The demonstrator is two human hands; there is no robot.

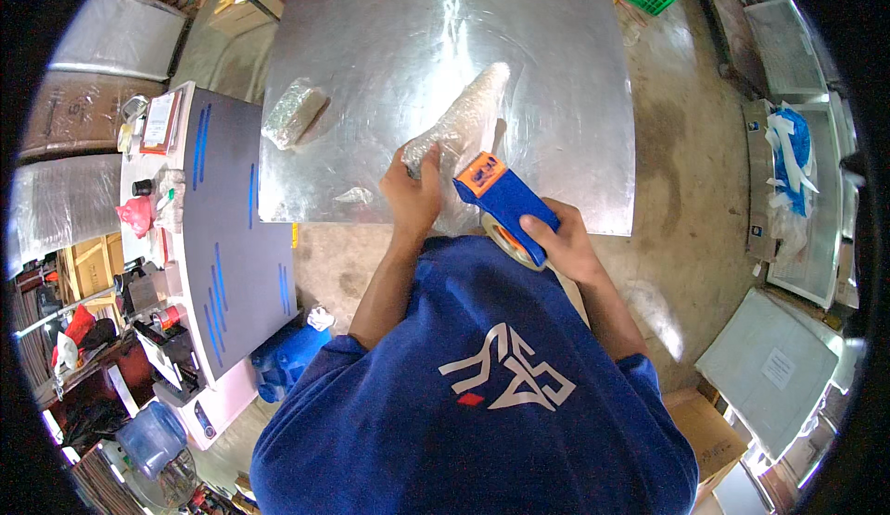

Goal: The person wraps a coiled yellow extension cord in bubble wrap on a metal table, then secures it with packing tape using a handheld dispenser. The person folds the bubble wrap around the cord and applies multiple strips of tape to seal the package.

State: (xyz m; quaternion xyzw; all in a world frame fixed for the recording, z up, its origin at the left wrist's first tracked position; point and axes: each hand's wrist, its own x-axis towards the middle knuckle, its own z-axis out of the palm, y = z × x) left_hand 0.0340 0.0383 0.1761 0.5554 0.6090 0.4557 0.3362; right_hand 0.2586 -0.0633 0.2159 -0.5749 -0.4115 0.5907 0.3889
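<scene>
Left hand: your left hand (411,192) is closing around the near end of a long, bubble-wrapped parcel (464,121), fingers curled over the clear plastic and pinning it to the table.
Right hand: your right hand (561,241) is gripping the handle of a blue tape dispenser with an orange front plate (501,195), fingers wrapped tight around it.
Tape dispenser: it is tilting up and away from your right hand, its orange end sitting just beside your left hand's knuckles and touching the parcel's near end. A roll of pale tape (508,239) is showing under the blue body, against your right palm.
Wrapped parcel: it is lying diagonally on the shiny square metal tabletop (371,51), stretching from your left hand away and to the right.
Second bundle: a smaller, shorter bubble-wrapped bundle (292,114) is resting well to the left of your left hand, apart from the long parcel.
Scrap: a small crumpled bit of clear plastic (354,196) is lying just left of your left hand, near the table's front edge.
Side unit: a grey cabinet with blue stripes (232,237) is standing beyond your left elbow.
</scene>
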